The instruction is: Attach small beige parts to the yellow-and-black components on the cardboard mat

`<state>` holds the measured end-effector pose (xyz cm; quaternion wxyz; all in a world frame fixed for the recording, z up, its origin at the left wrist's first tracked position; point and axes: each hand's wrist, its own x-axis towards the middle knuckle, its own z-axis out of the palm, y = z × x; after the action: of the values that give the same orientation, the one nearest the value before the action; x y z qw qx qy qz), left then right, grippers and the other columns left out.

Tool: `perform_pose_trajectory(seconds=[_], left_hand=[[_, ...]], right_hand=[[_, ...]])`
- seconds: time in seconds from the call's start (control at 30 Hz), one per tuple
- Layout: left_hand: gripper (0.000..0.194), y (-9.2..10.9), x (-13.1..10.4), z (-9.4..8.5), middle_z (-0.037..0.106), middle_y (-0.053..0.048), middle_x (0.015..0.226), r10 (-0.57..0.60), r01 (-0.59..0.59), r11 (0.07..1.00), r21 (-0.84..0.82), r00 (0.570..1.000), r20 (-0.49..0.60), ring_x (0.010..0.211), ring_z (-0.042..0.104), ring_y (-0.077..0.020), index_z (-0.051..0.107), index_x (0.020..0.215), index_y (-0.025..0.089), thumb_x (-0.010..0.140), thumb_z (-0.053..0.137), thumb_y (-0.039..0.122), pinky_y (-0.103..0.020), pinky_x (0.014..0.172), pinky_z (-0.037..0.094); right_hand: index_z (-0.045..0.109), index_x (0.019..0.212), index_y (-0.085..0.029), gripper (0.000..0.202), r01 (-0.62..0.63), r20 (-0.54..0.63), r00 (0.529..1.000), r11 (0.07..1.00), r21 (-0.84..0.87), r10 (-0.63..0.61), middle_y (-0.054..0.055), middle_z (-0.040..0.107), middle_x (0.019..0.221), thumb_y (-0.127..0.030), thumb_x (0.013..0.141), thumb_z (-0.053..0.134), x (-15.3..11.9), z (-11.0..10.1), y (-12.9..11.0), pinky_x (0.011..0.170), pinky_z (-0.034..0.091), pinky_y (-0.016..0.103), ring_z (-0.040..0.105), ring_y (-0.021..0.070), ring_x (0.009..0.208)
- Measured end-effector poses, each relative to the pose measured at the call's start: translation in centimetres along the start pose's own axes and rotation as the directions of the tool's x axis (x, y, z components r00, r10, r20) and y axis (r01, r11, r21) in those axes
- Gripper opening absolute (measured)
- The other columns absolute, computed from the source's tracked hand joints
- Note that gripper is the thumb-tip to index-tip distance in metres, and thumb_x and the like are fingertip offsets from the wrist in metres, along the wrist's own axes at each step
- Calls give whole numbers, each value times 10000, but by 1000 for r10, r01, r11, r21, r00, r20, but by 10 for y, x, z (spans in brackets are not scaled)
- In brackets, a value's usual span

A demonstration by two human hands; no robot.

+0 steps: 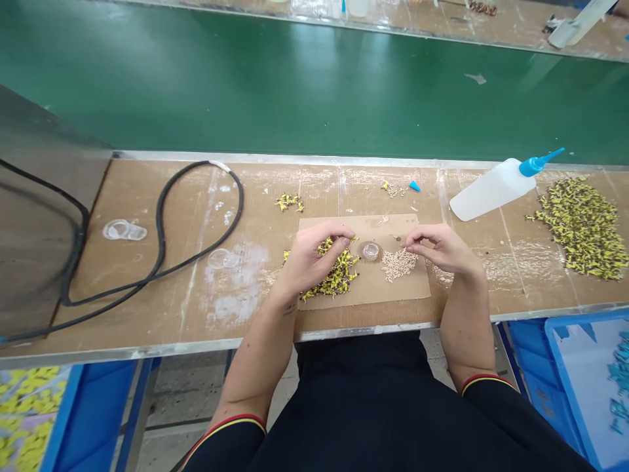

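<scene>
Near the center of the frame, the left hand (312,257) curves over a pile of yellow pieces (339,278), its thumb and forefinger drawn close together. One yellow bit shows right at the tips of that grip, but I cannot tell whether it is pinched or lies just behind them. The rest of the pile spreads below the fingers, toward the lower part of the frame, and is partly covered by the hand. To the right of center, the right hand (445,248) bends inward with thumb and fingertips brought together; whether its grip pinches anything is too small to tell. Pale pieces (400,265) lie loosely heaped just below and left of those fingertips. Between the two piles sits a small clear dish (371,251), close to both grips. Both piles and the dish rest on a cardboard sheet (388,295), which lies on the brown worktop (270,229). Above the sheet are a small yellow cluster (289,202) and a blue cap (415,186). Toward the right, a white bottle (494,190) with a blue nozzle lies tilted beside a larger yellow heap (590,229). Across the left side loops a black cable (160,242).
</scene>
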<state>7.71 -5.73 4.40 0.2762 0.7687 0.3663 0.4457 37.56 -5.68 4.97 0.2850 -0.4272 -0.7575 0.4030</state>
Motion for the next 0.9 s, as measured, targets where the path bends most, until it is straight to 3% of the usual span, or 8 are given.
perform_pose_trajectory(seconds=[0.2, 0.3, 0.47, 0.6, 0.73, 0.9], left_hand=[[126, 4, -1, 5, 749, -19, 840, 47, -40, 996, -76, 995, 89, 754, 696, -115, 680, 936, 179, 965, 570, 125, -226, 716, 532], [122, 5, -3, 11, 743, -17, 821, 60, -52, 992, -114, 995, 75, 711, 676, -110, 679, 948, 179, 958, 570, 126, -226, 688, 520], [133, 6, -5, 21, 719, -13, 781, 91, -76, 983, -165, 992, 86, 685, 657, -110, 673, 926, 182, 971, 557, 135, -231, 676, 510], [167, 9, -5, 27, 736, -20, 797, 98, -85, 986, -146, 991, 89, 714, 684, -118, 681, 917, 192, 988, 539, 143, -239, 699, 524], [118, 11, -5, 29, 753, -27, 824, 97, -83, 991, -104, 986, 139, 738, 699, -129, 682, 959, 189, 983, 569, 165, -245, 707, 529], [106, 11, -8, 30, 751, -37, 831, 122, -113, 991, -66, 978, 170, 744, 697, -137, 679, 973, 187, 983, 573, 190, -251, 712, 530]], right_hand=[[767, 874, -199, 89, 84, -81, 994, 975, 207, -68, 64, 793, 861, -286, 890, 759, 1, 14, -6, 700, 605, 322, 749, 185, 787], [793, 872, -221, 14, 191, -161, 975, 953, 237, -155, 39, 786, 805, -233, 868, 787, 7, 24, -8, 617, 568, 283, 720, 155, 706], [815, 930, -248, 91, 301, -239, 940, 925, 233, -245, 33, 792, 823, -188, 885, 764, 14, 37, -12, 586, 552, 266, 716, 146, 708], [788, 992, -240, 101, 270, -206, 953, 930, 251, -221, 34, 796, 864, -205, 916, 731, 13, 46, -15, 641, 590, 271, 740, 149, 752], [665, 1116, -231, 216, 182, -167, 977, 920, 347, -130, 13, 768, 818, -257, 915, 742, 10, 53, -17, 623, 587, 258, 727, 136, 702], [615, 946, -212, 208, 121, -122, 989, 949, 293, -89, 29, 740, 787, -364, 902, 750, 11, 55, -20, 639, 594, 269, 714, 145, 697]])
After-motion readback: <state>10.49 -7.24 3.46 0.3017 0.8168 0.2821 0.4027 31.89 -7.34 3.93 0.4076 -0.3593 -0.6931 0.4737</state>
